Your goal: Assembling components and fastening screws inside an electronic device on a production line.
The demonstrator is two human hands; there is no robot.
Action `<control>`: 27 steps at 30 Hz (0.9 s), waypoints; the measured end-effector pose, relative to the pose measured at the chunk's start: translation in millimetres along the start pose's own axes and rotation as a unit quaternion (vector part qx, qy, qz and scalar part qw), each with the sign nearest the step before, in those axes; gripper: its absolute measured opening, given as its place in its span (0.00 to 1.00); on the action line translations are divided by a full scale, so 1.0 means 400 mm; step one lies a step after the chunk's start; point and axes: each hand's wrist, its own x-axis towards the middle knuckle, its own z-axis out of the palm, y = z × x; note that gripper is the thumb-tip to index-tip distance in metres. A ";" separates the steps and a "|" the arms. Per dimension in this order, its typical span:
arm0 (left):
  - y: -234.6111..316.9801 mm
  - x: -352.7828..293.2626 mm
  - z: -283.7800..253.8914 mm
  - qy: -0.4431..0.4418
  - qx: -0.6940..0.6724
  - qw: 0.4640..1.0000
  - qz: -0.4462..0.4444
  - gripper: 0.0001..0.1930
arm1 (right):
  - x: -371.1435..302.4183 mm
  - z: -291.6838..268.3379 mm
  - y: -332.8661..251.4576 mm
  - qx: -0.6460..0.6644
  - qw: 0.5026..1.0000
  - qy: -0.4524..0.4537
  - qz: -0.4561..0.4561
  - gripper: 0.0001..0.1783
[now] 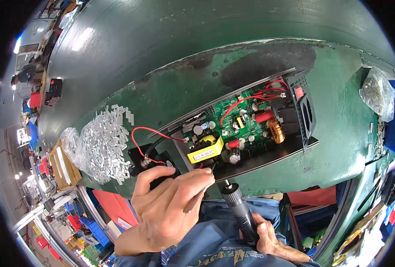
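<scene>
My left hand (168, 207) is closed in a pinch at the near left corner of an open black metal housing (268, 161). A slim metal tool that looks like tweezers (192, 203) shows between its fingers; their tips hide what it touches. Inside the housing lies a green circuit board (226, 111) with a yellow transformer (206, 151) and a copper coil (276, 130). My right hand (268, 236) is wrapped round a black electric screwdriver (238, 209). Its bit points up, just short of the housing's near edge. Left of the housing, a black end panel (137, 156) hangs on red and black wires.
Many small clear pieces (106, 144) spill from a plastic bag on the left, beside a cardboard box (64, 164). A bag of small metal parts (377, 93) lies at the right near blue bins (394, 135). The green bench's (335, 169) near edge runs close to my body.
</scene>
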 end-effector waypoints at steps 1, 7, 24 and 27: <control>0.004 0.001 -0.003 0.001 -0.001 1.000 0.000 0.15 | 0.001 0.001 -0.005 -0.001 1.000 0.000 0.000 0.48; 0.009 0.000 -0.013 -0.026 -0.021 0.998 -0.045 0.11 | 0.008 0.019 -0.013 -0.048 0.999 0.025 0.000 0.47; -0.015 -0.015 -0.003 0.019 -0.038 0.999 0.014 0.13 | 0.009 0.012 0.032 0.177 0.981 -0.054 0.050 0.49; -0.012 -0.010 -0.001 0.013 -0.050 0.999 -0.007 0.12 | 0.008 0.015 -0.002 0.129 0.990 -0.030 0.052 0.47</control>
